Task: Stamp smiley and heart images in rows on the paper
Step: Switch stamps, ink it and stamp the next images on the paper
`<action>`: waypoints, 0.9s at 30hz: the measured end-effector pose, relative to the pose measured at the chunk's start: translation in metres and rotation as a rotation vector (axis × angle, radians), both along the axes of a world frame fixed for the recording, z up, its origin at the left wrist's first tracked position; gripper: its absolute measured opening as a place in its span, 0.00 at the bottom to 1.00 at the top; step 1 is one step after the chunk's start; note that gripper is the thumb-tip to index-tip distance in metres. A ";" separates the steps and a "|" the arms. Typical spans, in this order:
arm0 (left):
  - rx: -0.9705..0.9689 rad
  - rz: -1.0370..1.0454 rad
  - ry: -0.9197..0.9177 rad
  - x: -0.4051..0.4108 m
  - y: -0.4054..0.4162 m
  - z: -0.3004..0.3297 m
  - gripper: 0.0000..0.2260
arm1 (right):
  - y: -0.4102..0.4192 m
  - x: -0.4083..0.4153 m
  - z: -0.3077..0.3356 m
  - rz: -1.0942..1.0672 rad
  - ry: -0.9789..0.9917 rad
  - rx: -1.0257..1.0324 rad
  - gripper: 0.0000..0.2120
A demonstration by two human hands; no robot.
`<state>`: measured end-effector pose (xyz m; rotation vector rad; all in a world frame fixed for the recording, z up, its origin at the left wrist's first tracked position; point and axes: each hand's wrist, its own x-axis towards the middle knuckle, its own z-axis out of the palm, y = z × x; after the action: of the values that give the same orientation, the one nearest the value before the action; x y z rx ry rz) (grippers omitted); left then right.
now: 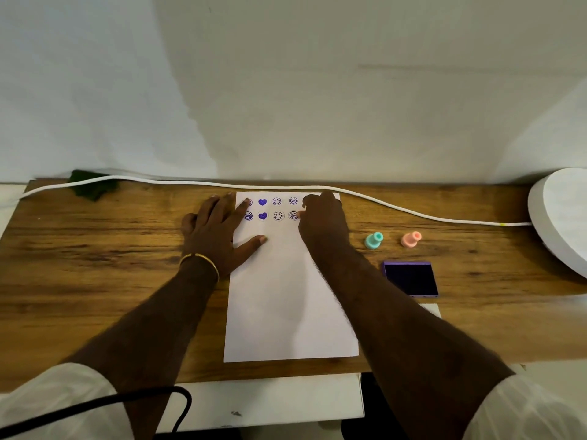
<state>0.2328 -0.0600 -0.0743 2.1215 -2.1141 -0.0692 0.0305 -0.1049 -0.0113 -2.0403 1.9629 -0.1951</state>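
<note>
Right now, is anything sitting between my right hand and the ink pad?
Nothing visible does. The right hand is on the paper; the ink pad lies open to its right, with the teal stamp farther back.

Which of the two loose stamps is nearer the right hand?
The teal stamp: it lies just right of the right hand, while the pink stamp lies farther right.

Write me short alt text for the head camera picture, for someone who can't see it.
Left hand flat on a white sheet of paper on a wooden table; right hand bunched at the end of two rows of purple stamped smileys and hearts.
</note>
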 end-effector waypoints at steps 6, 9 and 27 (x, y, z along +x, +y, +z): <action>-0.001 -0.003 -0.001 -0.001 0.000 0.000 0.36 | 0.002 0.002 0.005 0.047 0.066 -0.002 0.13; -0.004 -0.002 0.011 -0.001 0.000 0.001 0.36 | -0.002 0.004 0.011 0.051 0.071 0.010 0.12; 0.004 0.000 0.029 -0.001 0.002 0.003 0.36 | -0.004 0.001 0.015 0.001 0.016 0.036 0.11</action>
<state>0.2318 -0.0582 -0.0712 2.1101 -2.0991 -0.1034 0.0311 -0.1085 0.0039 -2.0256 1.9607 -0.1427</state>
